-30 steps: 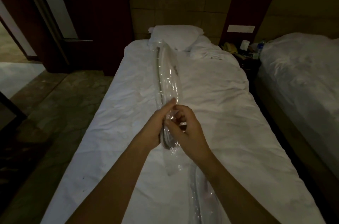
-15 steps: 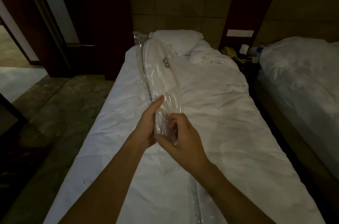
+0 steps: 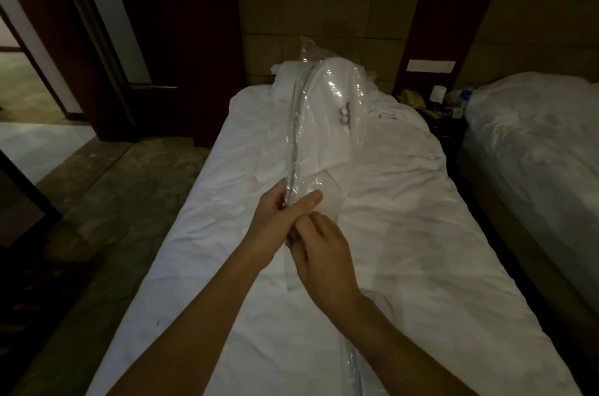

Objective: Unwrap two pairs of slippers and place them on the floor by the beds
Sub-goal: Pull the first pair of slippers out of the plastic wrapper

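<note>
Lying at the very bottom of the view, a second pack [image 3: 353, 366] in clear plastic rests on the bed [image 3: 421, 233], partly hidden by the right forearm; it is probably waiting for its turn. Above it, the right hand [image 3: 324, 253] pinches the near end of the wrap [image 3: 359, 123], with its fingers curled inward so the fingertips are hidden; I judge it searches for the opening or an edge to tear. The left hand [image 3: 285, 217] grips the first pack of slippers [image 3: 327, 123] just beside it, thumb laid across the front and the other fingers behind, which keeps the pack steady while the other hand works. The pack is held in the air over the bed, its far end raised toward the pillow [image 3: 285, 78], and a dark logo shows through the plastic. The wrap seems not yet open, so the task is at an early step. Farther right stands a nightstand [image 3: 447, 123] with small items, then a second bed [image 3: 534, 142]. The floor [image 3: 123, 201] at left is where the slippers should go.
</note>
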{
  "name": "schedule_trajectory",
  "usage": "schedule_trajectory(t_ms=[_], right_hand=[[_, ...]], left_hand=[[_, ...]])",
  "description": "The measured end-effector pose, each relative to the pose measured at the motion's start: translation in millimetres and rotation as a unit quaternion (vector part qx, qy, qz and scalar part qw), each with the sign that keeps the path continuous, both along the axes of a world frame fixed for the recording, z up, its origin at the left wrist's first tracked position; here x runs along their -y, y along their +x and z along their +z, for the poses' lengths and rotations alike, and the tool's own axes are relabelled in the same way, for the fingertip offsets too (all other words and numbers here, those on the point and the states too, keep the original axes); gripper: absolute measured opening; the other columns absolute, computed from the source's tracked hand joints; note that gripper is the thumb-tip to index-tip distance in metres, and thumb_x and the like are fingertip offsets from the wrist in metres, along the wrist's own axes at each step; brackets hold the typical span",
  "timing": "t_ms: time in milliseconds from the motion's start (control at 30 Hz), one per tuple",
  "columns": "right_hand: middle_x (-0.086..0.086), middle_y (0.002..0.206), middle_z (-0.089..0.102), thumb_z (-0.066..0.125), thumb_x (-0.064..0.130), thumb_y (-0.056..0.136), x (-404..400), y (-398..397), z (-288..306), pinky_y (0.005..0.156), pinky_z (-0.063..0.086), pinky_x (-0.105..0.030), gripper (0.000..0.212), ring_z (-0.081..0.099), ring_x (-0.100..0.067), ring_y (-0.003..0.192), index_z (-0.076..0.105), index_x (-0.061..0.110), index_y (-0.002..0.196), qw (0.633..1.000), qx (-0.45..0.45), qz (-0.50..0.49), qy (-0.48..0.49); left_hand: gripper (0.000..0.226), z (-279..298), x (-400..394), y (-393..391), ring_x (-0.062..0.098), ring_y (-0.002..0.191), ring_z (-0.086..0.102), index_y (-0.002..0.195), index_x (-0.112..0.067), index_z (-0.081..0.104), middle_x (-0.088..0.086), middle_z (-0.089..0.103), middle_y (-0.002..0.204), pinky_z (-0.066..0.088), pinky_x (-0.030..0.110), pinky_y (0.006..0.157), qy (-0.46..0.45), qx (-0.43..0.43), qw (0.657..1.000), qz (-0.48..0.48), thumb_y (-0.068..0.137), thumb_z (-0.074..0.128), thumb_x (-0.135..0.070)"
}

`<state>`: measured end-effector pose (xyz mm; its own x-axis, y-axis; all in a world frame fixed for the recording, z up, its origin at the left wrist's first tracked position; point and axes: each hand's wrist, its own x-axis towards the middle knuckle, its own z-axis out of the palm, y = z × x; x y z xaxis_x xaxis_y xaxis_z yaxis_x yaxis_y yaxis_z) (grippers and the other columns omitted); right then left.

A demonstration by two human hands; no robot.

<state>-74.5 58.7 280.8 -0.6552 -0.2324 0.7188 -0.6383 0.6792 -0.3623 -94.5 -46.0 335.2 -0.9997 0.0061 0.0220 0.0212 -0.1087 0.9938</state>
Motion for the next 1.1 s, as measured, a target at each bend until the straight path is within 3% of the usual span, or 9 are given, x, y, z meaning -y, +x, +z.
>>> schedule_trajectory(t_ms=[200, 300, 467, 600, 667, 767, 833, 967, 1100], right_hand=[[-0.004, 0.082, 0.069, 0.051, 0.020, 0.090, 6.3, 7.6, -10.6, 0.060, 0.055, -0.026, 0.008, 0.064, -0.016, 0.067, 0.054, 0.014, 0.094, 1.000, 0.009, -0.014, 0.019], [-0.002, 0.077, 0.066, 0.049, 0.030, 0.091, 8.8, 15.8, -21.8, 0.057, 0.051, -0.023, 0.015, 0.061, -0.014, 0.063, 0.053, 0.016, 0.090, 0.997, 0.073, 0.002, 0.026], [-0.004, 0.106, 0.070, 0.014, 0.063, 0.096, 8.9, 41.7, -36.7, 0.079, 0.050, -0.032, 0.073, 0.065, -0.020, 0.091, 0.066, 0.013, 0.107, 0.967, 0.188, 0.105, 0.135], [-0.006, 0.101, 0.068, 0.025, 0.030, 0.104, 4.2, 42.5, -34.2, 0.077, 0.051, -0.034, 0.045, 0.062, -0.019, 0.090, 0.065, 0.010, 0.106, 0.984, 0.132, 0.101, 0.058], [-0.003, 0.106, 0.068, 0.033, 0.024, 0.096, 7.4, 41.0, -27.0, 0.087, 0.051, -0.027, 0.037, 0.063, -0.014, 0.097, 0.064, 0.011, 0.110, 0.974, 0.203, 0.067, -0.073], [0.009, 0.110, 0.067, 0.044, 0.013, 0.089, 13.3, 40.3, -24.0, 0.092, 0.048, -0.017, 0.033, 0.061, -0.002, 0.102, 0.066, 0.018, 0.113, 0.942, 0.279, 0.009, -0.187], [0.011, 0.105, 0.069, 0.051, 0.008, 0.093, 17.0, 40.5, -26.6, 0.092, 0.052, -0.025, 0.024, 0.064, -0.006, 0.100, 0.070, 0.017, 0.105, 0.899, 0.329, -0.023, -0.288], [-0.007, 0.099, 0.071, 0.059, 0.010, 0.093, 22.9, 44.4, -22.7, 0.086, 0.059, -0.037, 0.011, 0.069, -0.020, 0.098, 0.069, 0.011, 0.095, 0.709, 0.436, -0.017, -0.554], [-0.010, 0.104, 0.071, 0.062, 0.011, 0.092, 24.4, 50.3, -18.3, 0.082, 0.060, -0.037, 0.016, 0.071, -0.020, 0.098, 0.066, 0.006, 0.106, 0.674, 0.410, 0.017, -0.614]], left_hand=[[0.022, -3.9, 2.6, 4.2, 0.026, 0.088, 0.063, 0.103, -0.008, 0.066, 0.027, 0.065, 0.106, 0.053, 0.054, 0.086, -0.012, -0.021, 0.999, 0.046, 0.084, 0.071, -0.019], [0.017, -5.3, 4.5, 3.8, 0.013, 0.091, 0.068, 0.102, -0.017, 0.070, 0.006, 0.074, 0.100, 0.058, 0.034, 0.083, 0.011, -0.032, 0.997, 0.065, 0.086, 0.069, -0.015], [0.015, 0.6, 10.4, 0.0, 0.008, 0.090, 0.070, 0.097, -0.027, 0.070, -0.010, 0.074, 0.095, 0.056, 0.018, 0.075, 0.057, -0.036, 0.996, 0.062, 0.088, 0.067, -0.016], [0.018, -5.2, 14.9, 1.8, 0.012, 0.093, 0.071, 0.105, -0.018, 0.071, 0.000, 0.075, 0.102, 0.056, 0.024, 0.079, 0.075, -0.029, 0.994, 0.070, 0.087, 0.067, -0.015], [0.022, -11.1, 15.2, 2.4, 0.013, 0.096, 0.071, 0.110, -0.017, 0.070, 0.000, 0.075, 0.106, 0.057, 0.024, 0.079, 0.102, -0.012, 0.991, 0.083, 0.088, 0.066, -0.016], [0.021, -14.9, 14.6, 1.8, 0.016, 0.101, 0.071, 0.110, -0.021, 0.069, 0.002, 0.074, 0.110, 0.057, 0.029, 0.083, 0.161, 0.021, 0.983, 0.090, 0.090, 0.064, -0.018], [0.024, -16.1, 14.6, 1.7, 0.019, 0.104, 0.070, 0.114, -0.020, 0.068, 0.004, 0.073, 0.113, 0.055, 0.032, 0.086, 0.178, 0.032, 0.980, 0.087, 0.090, 0.063, -0.018], [0.020, -18.3, 15.6, 4.4, 0.018, 0.102, 0.071, 0.111, -0.019, 0.068, 0.003, 0.074, 0.109, 0.055, 0.034, 0.088, 0.174, 0.032, 0.981, 0.083, 0.091, 0.062, -0.019], [0.020, -21.8, 17.8, 6.2, 0.018, 0.100, 0.071, 0.109, -0.022, 0.068, 0.000, 0.075, 0.106, 0.058, 0.033, 0.083, 0.156, 0.042, 0.982, 0.100, 0.090, 0.063, -0.022]])
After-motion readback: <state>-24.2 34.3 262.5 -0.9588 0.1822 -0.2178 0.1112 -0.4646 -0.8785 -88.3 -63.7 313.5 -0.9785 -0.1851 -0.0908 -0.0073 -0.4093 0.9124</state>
